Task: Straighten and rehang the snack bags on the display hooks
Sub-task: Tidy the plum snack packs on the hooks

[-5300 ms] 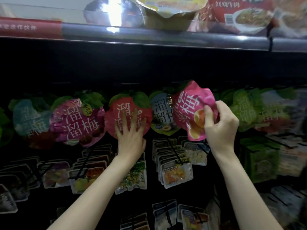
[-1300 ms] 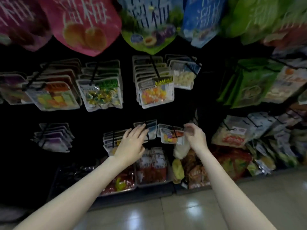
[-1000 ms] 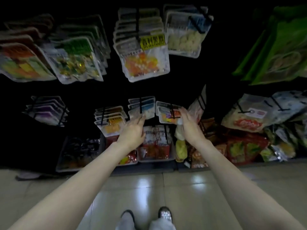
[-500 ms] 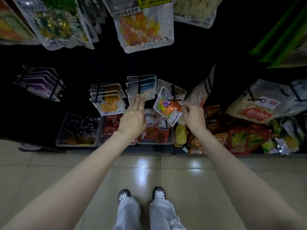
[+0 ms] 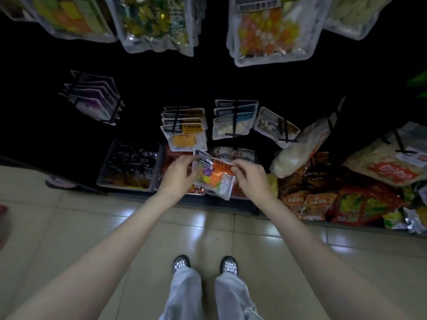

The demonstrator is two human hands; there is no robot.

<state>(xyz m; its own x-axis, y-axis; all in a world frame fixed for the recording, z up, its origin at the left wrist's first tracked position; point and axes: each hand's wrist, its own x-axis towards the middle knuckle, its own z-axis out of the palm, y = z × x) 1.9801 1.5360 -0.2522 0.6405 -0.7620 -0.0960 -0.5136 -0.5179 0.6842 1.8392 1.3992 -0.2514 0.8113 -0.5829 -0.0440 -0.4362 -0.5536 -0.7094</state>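
i've got both hands on one snack bag (image 5: 213, 175), a clear pouch w/ orange, purple and green pieces. it's off any hook, tilted, held low in front of the bottom row of the display. left hand (image 5: 179, 174) pinches its left top edge, fingers curled onto it. right hand (image 5: 250, 177) grips the right top corner, thumb and fingers clamped on the film. just above, a stack w/ yellow label (image 5: 183, 132) hangs on its hook, next to a pale stack (image 5: 233, 122) and a tilted bag (image 5: 275, 125). below sit trays of red packets (image 5: 323, 199). tiled floor (image 5: 69, 215), my shoes (image 5: 205, 264) at bottom.
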